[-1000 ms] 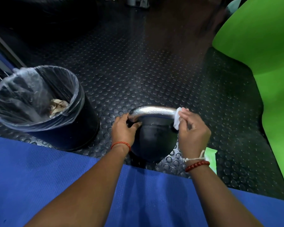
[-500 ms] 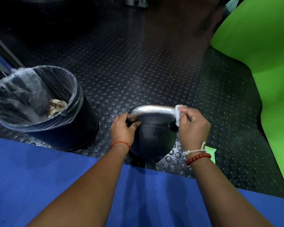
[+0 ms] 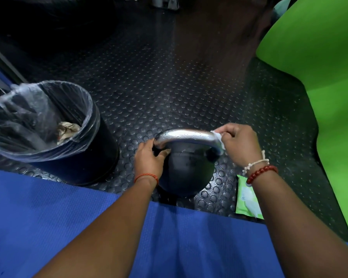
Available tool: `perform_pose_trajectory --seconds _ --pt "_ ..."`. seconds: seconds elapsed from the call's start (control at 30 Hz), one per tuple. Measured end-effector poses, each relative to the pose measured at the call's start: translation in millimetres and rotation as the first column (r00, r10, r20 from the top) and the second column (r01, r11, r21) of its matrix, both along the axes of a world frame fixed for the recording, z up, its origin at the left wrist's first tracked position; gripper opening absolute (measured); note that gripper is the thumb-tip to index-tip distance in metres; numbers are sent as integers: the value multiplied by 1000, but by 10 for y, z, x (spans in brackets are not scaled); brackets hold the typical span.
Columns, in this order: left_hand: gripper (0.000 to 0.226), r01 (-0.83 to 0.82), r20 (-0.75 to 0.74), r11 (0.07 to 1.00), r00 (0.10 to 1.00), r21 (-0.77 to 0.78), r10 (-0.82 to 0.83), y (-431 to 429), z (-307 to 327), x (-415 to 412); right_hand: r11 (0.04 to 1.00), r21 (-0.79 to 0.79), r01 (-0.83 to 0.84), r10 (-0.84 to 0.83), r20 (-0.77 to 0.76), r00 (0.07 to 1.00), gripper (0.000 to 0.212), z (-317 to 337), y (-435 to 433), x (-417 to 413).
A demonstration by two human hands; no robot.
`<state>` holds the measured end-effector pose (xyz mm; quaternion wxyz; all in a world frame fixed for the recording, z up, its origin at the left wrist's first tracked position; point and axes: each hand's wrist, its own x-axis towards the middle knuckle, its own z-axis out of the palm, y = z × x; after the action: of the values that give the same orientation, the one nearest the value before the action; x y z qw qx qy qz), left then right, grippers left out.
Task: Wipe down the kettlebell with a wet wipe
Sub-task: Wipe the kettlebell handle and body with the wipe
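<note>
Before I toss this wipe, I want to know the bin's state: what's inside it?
The bin has a clear liner and one crumpled brownish paper. Its bottom is dark and partly hidden.

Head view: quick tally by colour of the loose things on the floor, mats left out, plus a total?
Black: 2, the kettlebell and the bin
White: 1, the wet wipe in the right hand
Green: 1, the wipes pack
Total: 4
</note>
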<state>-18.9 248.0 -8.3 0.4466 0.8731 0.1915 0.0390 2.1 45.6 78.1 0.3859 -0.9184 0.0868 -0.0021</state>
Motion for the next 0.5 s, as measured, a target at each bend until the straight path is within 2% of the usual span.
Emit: perform_pose_trajectory --seconds 0.07,0.2,0.3,0.4,0.5 --pt "23 -4 5 1000 1000 5 4 1 -13 4 999 -38 -39 40 27 999 25 18 14 -26" --pt "22 -5 6 1000 1000 2 5 -4 -29 4 997 6 -80 80 -96 992 29 72 -31 76" --pt "21 -4 5 1000 1000 6 4 -1 -32 9 992 -27 -127 124 -91 988 30 94 -23 92" --pt "21 -3 -14 1000 1000 -1 3 -8 -9 10 987 6 -163 162 -172 972 35 152 -35 155" --pt "21 -3 -20 1000 1000 4 3 -9 -5 4 973 -66 -219 204 -186 961 37 196 27 221"
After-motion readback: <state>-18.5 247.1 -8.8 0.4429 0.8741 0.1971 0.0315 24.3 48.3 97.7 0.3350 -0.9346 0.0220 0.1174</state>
